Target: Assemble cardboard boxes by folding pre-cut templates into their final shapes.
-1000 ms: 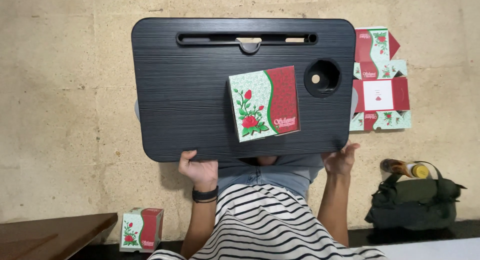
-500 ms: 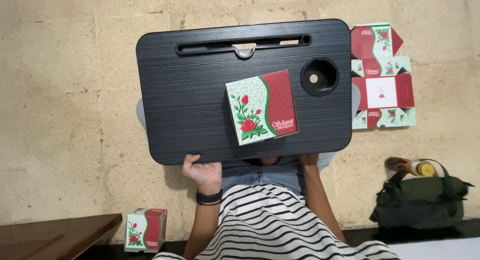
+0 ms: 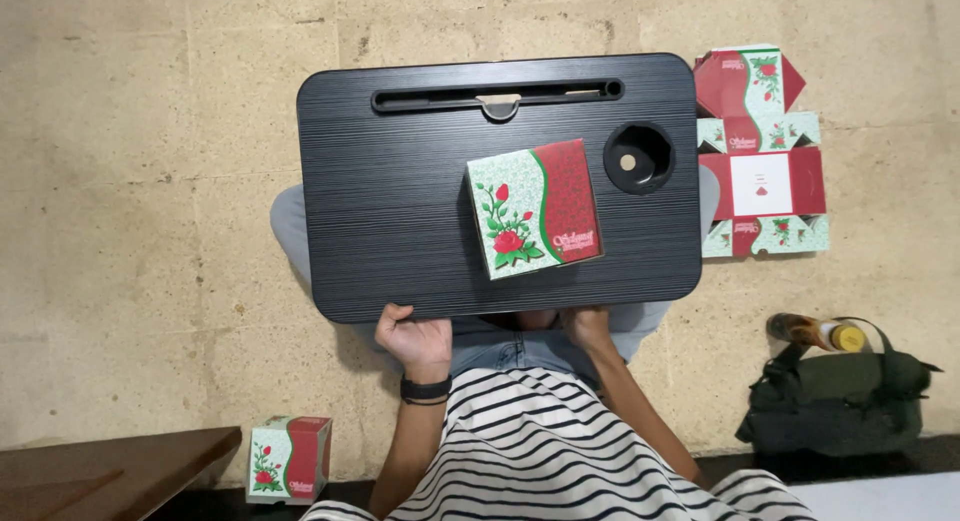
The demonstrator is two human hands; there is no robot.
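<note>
**Lap table held at its near edge, folded box on top**

A pale stone floor (image 3: 150,231) filled the view. Over the person's lap sat a black lap table (image 3: 400,211), level, with a long slot along its far edge and a round cup recess (image 3: 640,158) at the far right; the recess held only a small pale disc. The left hand (image 3: 415,339) curled its grip around the table's near edge, thumb on top. The right hand (image 3: 585,326) sat at the same edge, mostly tucked under it, so I cannot tell how its grip stood.

On the table, right of centre, lay a closed square carton (image 3: 535,209), green-and-white with a rose and a red side panel, slightly turned and apart from both hands. Its contents were hidden.

To shift the table well, both hands would have needed to lift evenly and keep the top flat, or the carton could have slid.

Right of the table, a flattened, unfolded carton (image 3: 762,151) of the same print lay on the floor. Nearer, a dark green bag (image 3: 840,401) stood with a bottle (image 3: 818,331) lying at its top. Near left, a small assembled carton (image 3: 290,459) stood beside a brown wooden board (image 3: 100,471).
</note>
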